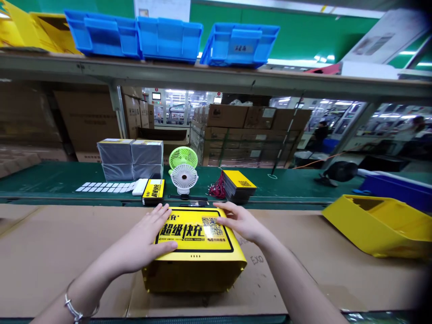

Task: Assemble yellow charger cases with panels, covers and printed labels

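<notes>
The left hand lies flat with fingers spread and the right hand is half open, curved, both touching the yellow box, which is between them.

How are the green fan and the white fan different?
The green fan is bright lime, while the white fan is pale with a dark middle. The green fan sits farther back and its head pokes up higher; the white fan stands in front and hides part of it. Both have round heads with cage-like covers.
</notes>
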`<state>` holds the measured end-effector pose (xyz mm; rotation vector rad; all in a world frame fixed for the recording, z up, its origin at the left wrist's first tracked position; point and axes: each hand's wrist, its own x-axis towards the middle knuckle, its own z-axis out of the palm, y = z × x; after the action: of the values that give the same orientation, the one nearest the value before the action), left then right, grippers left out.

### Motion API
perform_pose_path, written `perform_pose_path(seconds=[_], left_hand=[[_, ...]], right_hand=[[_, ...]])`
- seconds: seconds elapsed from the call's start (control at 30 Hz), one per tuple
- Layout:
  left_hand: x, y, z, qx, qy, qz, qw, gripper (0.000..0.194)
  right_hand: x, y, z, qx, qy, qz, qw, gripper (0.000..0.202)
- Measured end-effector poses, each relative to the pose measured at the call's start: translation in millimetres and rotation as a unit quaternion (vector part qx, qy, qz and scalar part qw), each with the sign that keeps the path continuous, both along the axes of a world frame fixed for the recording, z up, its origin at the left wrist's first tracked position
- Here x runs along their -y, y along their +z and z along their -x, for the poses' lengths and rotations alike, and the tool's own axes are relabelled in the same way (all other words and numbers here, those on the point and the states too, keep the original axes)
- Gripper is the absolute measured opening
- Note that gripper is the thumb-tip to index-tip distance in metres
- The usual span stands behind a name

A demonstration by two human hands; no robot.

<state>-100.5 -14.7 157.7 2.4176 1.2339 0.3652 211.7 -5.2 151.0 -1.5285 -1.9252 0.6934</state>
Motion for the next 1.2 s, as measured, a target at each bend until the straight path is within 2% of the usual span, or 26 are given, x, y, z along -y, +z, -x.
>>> perform_pose_path(seconds=[0.07, 0.13, 0.17, 0.23, 0.3, 0.37, 0.43, 0.53, 0.6, 0.67, 0.83, 0.93, 1.1, 1.2], left_hand=[[2, 0.2, -16, -0.020, 0.013, -0.038, 0.999, 0.078], [4, 0.8, -33, -0.034, 0.006, -0.063, 0.997, 0.079], [4, 1.2, -41, -0.038, -0.009, -0.069, 0.997, 0.079], [3, 2.2, -51, -0.038, -0.050, -0.068, 0.996, 0.084], [1, 3.3, -54, -0.033, -0.080, -0.063, 0.994, 0.089], [-1, 4.1, -46, -0.030, -0.087, -0.059, 0.994, 0.089], [-2, 4.6, -32, -0.022, -0.076, -0.054, 0.995, 0.084], [-2, 4.1, -8, -0.005, -0.056, -0.031, 0.998, 0.080], [-1, 3.0, -1, -0.004, -0.046, -0.020, 0.999, 0.079], [1, 1.5, -6, -0.009, -0.034, -0.026, 0.999, 0.080], [7, -1.3, -40, -0.018, -0.036, -0.070, 0.997, 0.080], [6, -0.9, -43, -0.011, -0.051, -0.063, 0.997, 0.083], [3, -1.1, -4, 0.027, -0.022, -0.001, 0.999, 0.077], [11, -10.7, 15, 0.112, 0.000, 0.061, 0.992, 0.063]], right_hand=[[-7, 0.5, 19, 0.051, -0.036, -0.034, 0.997, 0.042], [-3, 1.5, 43, 0.084, -0.047, -0.068, 0.993, 0.046], [2, 2.2, 54, 0.110, -0.028, -0.086, 0.990, 0.051], [16, 4.3, 72, 0.175, 0.055, -0.109, 0.977, 0.063], [28, 7.6, 78, 0.218, 0.136, -0.101, 0.961, 0.069], [35, 11.3, 71, 0.229, 0.158, -0.077, 0.958, 0.070], [37, 13.9, 57, 0.234, 0.139, -0.060, 0.960, 0.072], [39, 13.0, 38, 0.239, 0.066, -0.038, 0.968, 0.073], [41, 10.5, 37, 0.243, 0.019, -0.035, 0.969, 0.074], [44, 9.0, 47, 0.249, 0.021, -0.049, 0.967, 0.074], [44, 13.9, 79, 0.253, 0.136, -0.064, 0.956, 0.064], [41, 15.6, 77, 0.244, 0.147, -0.059, 0.957, 0.066], [46, 10.6, 40, 0.197, 0.089, -0.040, 0.975, 0.073], [57, 2.7, 20, 0.104, 0.056, -0.006, 0.993, 0.065]])
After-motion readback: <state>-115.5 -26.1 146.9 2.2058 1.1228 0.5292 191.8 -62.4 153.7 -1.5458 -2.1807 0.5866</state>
